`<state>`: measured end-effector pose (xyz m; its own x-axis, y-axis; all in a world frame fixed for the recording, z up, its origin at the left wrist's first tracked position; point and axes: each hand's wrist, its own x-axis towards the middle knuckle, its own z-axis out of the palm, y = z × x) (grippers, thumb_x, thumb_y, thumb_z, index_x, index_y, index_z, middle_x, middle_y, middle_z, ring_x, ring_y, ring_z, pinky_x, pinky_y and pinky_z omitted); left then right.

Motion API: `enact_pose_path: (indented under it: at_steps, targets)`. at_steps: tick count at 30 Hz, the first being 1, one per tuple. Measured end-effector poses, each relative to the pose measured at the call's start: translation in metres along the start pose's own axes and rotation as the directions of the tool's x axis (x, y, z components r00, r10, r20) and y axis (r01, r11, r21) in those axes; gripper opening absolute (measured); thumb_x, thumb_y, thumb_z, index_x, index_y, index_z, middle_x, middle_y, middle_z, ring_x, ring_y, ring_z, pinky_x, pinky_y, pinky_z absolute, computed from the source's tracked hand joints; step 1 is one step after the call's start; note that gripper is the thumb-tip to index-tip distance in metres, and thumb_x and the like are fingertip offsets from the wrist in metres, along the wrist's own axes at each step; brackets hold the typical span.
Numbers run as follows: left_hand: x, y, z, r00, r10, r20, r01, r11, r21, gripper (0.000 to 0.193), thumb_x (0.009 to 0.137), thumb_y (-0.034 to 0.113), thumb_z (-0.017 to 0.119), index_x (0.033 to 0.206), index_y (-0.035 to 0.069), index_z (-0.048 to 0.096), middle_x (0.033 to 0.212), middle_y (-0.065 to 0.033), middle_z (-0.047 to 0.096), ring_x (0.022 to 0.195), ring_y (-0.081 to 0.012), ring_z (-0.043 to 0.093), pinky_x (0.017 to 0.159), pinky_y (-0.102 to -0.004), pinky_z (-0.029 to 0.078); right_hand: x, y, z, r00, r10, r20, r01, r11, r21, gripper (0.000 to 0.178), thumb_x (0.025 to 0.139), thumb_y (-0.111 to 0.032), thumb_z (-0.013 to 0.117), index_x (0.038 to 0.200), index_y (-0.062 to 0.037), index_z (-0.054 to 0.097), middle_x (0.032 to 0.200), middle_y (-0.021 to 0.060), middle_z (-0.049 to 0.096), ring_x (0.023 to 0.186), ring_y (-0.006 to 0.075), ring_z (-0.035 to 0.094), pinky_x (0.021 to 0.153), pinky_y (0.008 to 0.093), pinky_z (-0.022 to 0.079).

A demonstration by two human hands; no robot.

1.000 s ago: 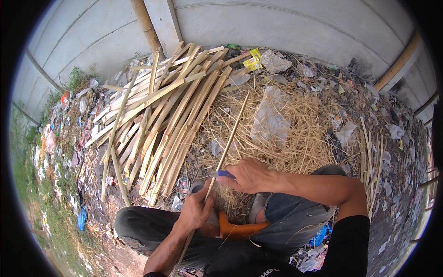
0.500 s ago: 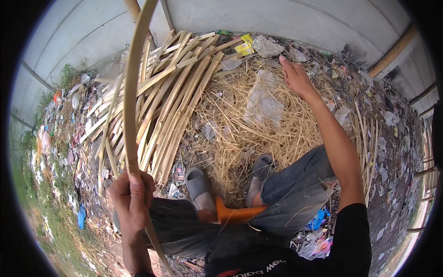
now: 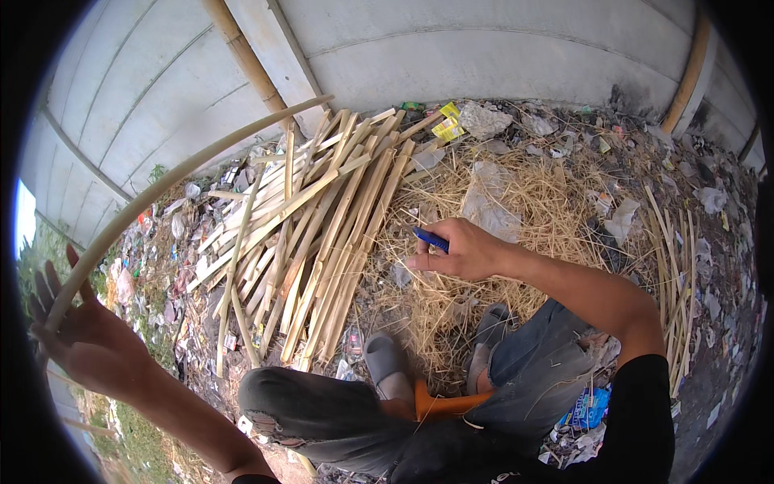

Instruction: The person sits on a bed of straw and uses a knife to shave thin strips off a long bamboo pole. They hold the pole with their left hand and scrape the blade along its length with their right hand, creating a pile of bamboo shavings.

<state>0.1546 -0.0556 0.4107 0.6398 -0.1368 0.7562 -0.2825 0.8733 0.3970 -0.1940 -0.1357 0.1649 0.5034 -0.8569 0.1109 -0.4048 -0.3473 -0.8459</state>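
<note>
At the far left, my left hand (image 3: 97, 347) is raised with its fingers stretched apart. A long, curved bamboo strip (image 3: 153, 192) lies across it between thumb and fingers, arching up to the right over the strip pile; the fingers are not closed round it. My right hand (image 3: 463, 252) is closed on a short blue-handled tool (image 3: 431, 239) above the straw, in front of my knees. Its working end is too small to make out. Left of that hand lies a heap of split bamboo strips (image 3: 322, 234).
Straw shavings (image 3: 556, 218) cover the ground ahead, with a pale plastic sheet (image 3: 492, 198) among them. More thin strips (image 3: 673, 274) lie at the right. Litter surrounds me. A grey wall (image 3: 484, 56) with bamboo posts (image 3: 246, 56) stands behind. An orange seat (image 3: 447, 406) shows between my legs.
My left hand has swung out left and its fingers have spread; the bamboo strip has tipped over to the right. My right hand has come back toward me, and the blue-handled tool now shows in it.
</note>
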Motion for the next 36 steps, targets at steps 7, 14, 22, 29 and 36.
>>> enact_pose_path:
  at_steps: [7,14,22,29,36]
  targets:
    - [-0.218,-0.069,-0.061,0.464,-0.844,0.270,0.885,0.454,-0.099,0.047,0.111,0.037,0.041,0.144,0.003,0.037,0.151,-0.0251,0.045,0.142,-0.0344,0.046,0.119,-0.0500,0.044,-0.020,-0.014,0.032,0.983,0.177,-0.056,-0.127,0.861,0.492,0.062,0.093,-0.053,0.071,0.123,0.0012,0.066,0.084,0.0074,0.070,0.074,0.0141,0.069,0.064,0.0291,0.051]
    - [-0.314,-0.022,-0.043,0.231,-0.950,0.209,0.955,0.180,-0.236,0.053,0.111,0.041,0.041,0.148,0.004,0.035,0.160,-0.0192,0.036,0.147,-0.0282,0.040,0.119,-0.0411,0.042,-0.024,-0.020,0.019,0.918,0.392,-0.055,-0.210,0.601,0.772,0.040,0.101,-0.036,0.066,0.116,0.0011,0.064,0.091,0.0071,0.070,0.080,0.0132,0.068,0.077,0.0303,0.053]
    - [-0.314,0.045,-0.079,-0.158,-0.652,0.741,0.903,0.208,0.375,0.074,0.101,0.034,0.064,0.158,0.004,0.027,0.154,-0.0249,0.043,0.140,-0.0378,0.048,0.108,-0.0477,0.046,-0.009,0.014,-0.007,0.858,0.359,-0.368,-0.091,0.810,0.579,0.028,0.100,-0.025,0.063,0.103,0.0026,0.066,0.081,0.0035,0.064,0.069,0.0095,0.054,0.063,0.0305,0.045]
    - [-0.266,-0.007,-0.062,0.027,-0.734,0.678,0.094,0.677,0.729,0.059,0.095,0.012,0.068,0.146,-0.005,0.044,0.116,-0.0147,0.065,0.102,-0.0233,0.066,0.088,-0.0348,0.055,-0.004,0.021,-0.046,0.832,0.378,-0.405,-0.137,0.849,0.510,0.033,0.099,-0.030,0.064,0.103,0.0025,0.068,0.080,0.0044,0.066,0.062,0.0086,0.055,0.057,0.0283,0.043]
    - [-0.261,-0.064,-0.054,-0.380,-0.755,0.534,0.632,0.210,0.746,0.047,0.102,0.022,0.060,0.141,-0.001,0.049,0.088,-0.0042,0.060,0.080,-0.0120,0.058,0.071,-0.0300,0.048,-0.012,0.015,-0.054,0.954,0.041,-0.298,0.021,0.979,0.203,0.030,0.107,-0.031,0.052,0.103,-0.0013,0.057,0.071,0.0032,0.059,0.056,0.0095,0.049,0.052,0.0298,0.038]
